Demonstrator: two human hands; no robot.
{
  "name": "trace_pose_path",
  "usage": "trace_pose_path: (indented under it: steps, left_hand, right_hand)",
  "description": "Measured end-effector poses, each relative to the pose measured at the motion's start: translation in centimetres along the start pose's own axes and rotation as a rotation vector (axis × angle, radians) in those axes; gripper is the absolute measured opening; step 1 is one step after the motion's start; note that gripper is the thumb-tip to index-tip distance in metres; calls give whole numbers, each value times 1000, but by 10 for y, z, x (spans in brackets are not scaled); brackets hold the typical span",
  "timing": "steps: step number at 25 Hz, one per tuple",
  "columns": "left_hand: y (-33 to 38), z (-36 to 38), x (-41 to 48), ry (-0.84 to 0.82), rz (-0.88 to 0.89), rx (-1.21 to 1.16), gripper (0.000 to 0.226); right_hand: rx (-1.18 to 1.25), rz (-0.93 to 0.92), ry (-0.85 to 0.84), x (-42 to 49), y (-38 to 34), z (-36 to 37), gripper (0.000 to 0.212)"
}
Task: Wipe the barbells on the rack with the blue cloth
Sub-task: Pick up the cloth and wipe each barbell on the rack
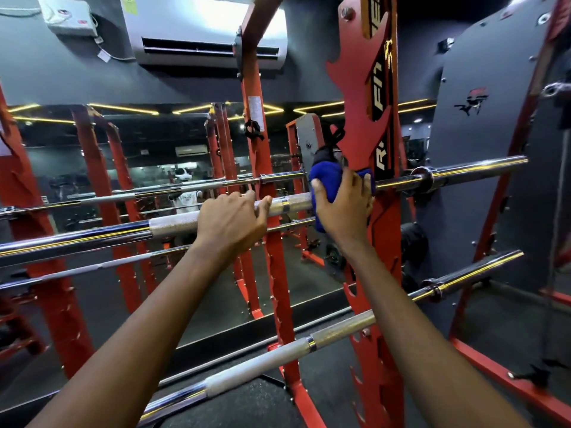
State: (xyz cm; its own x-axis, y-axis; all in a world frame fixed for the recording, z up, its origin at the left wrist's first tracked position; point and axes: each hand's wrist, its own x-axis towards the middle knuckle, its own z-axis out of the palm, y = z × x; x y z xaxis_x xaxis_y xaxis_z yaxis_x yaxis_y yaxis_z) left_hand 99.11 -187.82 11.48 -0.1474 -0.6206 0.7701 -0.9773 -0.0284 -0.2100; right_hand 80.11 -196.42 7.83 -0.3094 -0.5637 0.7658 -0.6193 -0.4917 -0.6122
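A chrome barbell lies across the red rack at chest height. My left hand rests over its knurled part, fingers curled on the bar. Just to the right, my right hand presses the blue cloth around the same bar, close against the rack's red upright. The bar's right sleeve sticks out past the upright. A second barbell lies on lower hooks, below my forearms.
A wall mirror behind the rack reflects more bars and red frames. A grey padded panel stands at the right. An air conditioner hangs above. Red frame legs cross the dark floor at the lower right.
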Motion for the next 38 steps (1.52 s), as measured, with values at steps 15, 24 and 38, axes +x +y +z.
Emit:
trace_pose_path:
  steps: [15,24,38]
  left_hand:
    - [27,18,17,-60,203,-49,52]
    - [61,20,35,-116,179,-68,47]
    - [139,38,72,-197,60,-51,58]
  right_hand:
    - [-241,-488,-86,11,30,-35,52]
    - [-565,-382,-551,94,35,-88,65]
    - [-66,-109,-552,160,130,-129,63]
